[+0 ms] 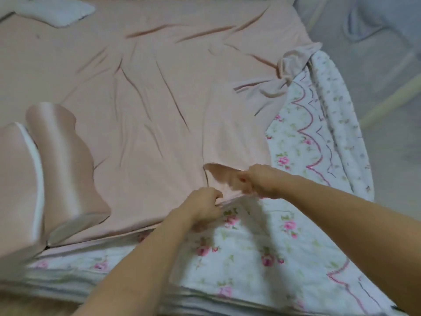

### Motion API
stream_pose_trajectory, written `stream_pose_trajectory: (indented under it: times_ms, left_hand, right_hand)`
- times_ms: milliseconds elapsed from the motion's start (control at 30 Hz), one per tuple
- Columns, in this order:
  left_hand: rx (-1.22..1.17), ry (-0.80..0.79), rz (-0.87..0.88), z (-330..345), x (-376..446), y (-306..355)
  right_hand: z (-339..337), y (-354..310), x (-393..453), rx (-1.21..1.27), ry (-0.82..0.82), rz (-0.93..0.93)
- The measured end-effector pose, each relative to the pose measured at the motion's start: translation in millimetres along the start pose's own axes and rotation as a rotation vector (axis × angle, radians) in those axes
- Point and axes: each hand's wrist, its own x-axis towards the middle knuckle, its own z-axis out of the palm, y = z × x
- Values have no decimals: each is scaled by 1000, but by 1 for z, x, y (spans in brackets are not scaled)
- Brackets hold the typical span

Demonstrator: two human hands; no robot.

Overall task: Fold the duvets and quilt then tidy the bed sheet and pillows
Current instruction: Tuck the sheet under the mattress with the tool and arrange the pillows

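Both hands, left hand and right hand, are gripping the pink bed sheet edge near the bed's front edge, over the flowery quilt.

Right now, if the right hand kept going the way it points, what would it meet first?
The right hand, gripping the pink sheet, points left across the bed. Likely only more sheet first; the pink pillow lies farther along, though depth is unclear.
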Motion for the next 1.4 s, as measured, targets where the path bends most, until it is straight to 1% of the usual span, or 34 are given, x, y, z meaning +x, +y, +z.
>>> stream_pose_trajectory:
  times_ms: [100, 133, 200, 267, 300, 367, 433, 500, 567, 633, 667, 700, 733, 767, 800, 833, 867, 900, 967, 1000, 1033, 1067, 1100, 1133, 1167, 1200, 1233, 1267, 1300, 1333, 1367, 1400]
  left_hand:
    - [252, -69, -50, 21, -19, 25]
    - [347, -71, -75, 25, -24, 31]
    - [504, 7, -99, 34, -34, 59]
    - [519, 54, -65, 48, -40, 95]
    - [507, 37, -25, 59, -42, 115]
    - [480, -28, 28, 85, -43, 146]
    - [481, -118, 34, 108, -45, 175]
    - [461, -190, 12, 120, -46, 187]
    - [489, -202, 46, 128, -46, 196]
    - [621, -197, 115, 141, -47, 204]
    - [664, -219, 139, 150, -47, 206]
    - [641, -241, 148, 158, -45, 206]
    - [562, -275, 132, 163, -44, 206]
    - [477, -313, 112, 170, -41, 207]
    - [416, -318, 111, 177, -36, 207]
    - [399, -262, 118, 183, -32, 205]
    - [406, -168, 130, 189, -26, 203]
    - [382, -39, 143, 194, -20, 203]
    - [180, 223, 87, 194, -11, 203]
    - [79, 308, 45, 192, -6, 202]
    - [5, 336, 44, 186, -2, 201]
    - [-41, 332, 88, 179, -1, 199]
    - [-74, 286, 146, 172, -3, 197]
    - [-79, 188, 194, 165, -7, 196]
    - [-4, 68, 220, 161, -10, 195]
    - [136, -24, 246, 160, -11, 193]
    - [274, -73, 271, 162, -10, 193]
    - [364, -75, 295, 165, -8, 192]
    - [400, -43, 295, 167, -5, 193]
    - [388, 0, 266, 169, -2, 193]
    - [379, 46, 214, 170, 0, 193]
    - [386, 70, 160, 171, 0, 193]
  right_hand:
    - [19, 14, -63, -250, 9, 18]
    - [27, 16, -80, -291, 4, 38]
    - [46, 30, -124, -302, 4, 162]
    - [69, 47, -164, -273, 2, 307]
    - [85, 54, -183, -258, -19, 355]
    - [113, 54, -209, -231, -87, 428]
    - [136, 54, -227, -207, -159, 495]
    - [148, 54, -231, -196, -158, 514]
    - [154, 52, -238, -176, -58, 520]
    - [163, 48, -247, -235, 63, 474]
    - [170, 45, -252, -225, 126, 451]
    - [180, 44, -255, -162, 194, 441]
    - [185, 44, -258, -78, 272, 427]
    - [192, 46, -258, 35, 332, 412]
    - [197, 49, -259, 169, 390, 401]
    - [200, 51, -257, 317, 457, 398]
    - [199, 54, -254, 464, 544, 410]
    - [198, 56, -249, 601, 640, 437]
    - [195, 63, -237, 792, 813, 497]
    - [193, 68, -231, 834, 839, 494]
    - [194, 74, -227, 832, 813, 446]
    - [192, 78, -228, 761, 719, 363]
    - [193, 84, -226, 597, 577, 281]
    - [192, 89, -222, 373, 428, 221]
    - [191, 93, -217, 142, 333, 184]
    - [184, 93, -213, -37, 275, 161]
    - [178, 92, -209, -142, 241, 134]
    - [172, 90, -205, -226, 223, 105]
    - [167, 88, -202, -307, 209, 77]
    - [163, 88, -201, -361, 219, 52]
    - [163, 91, -201, -384, 271, 29]
    - [162, 94, -203, -378, 264, 17]
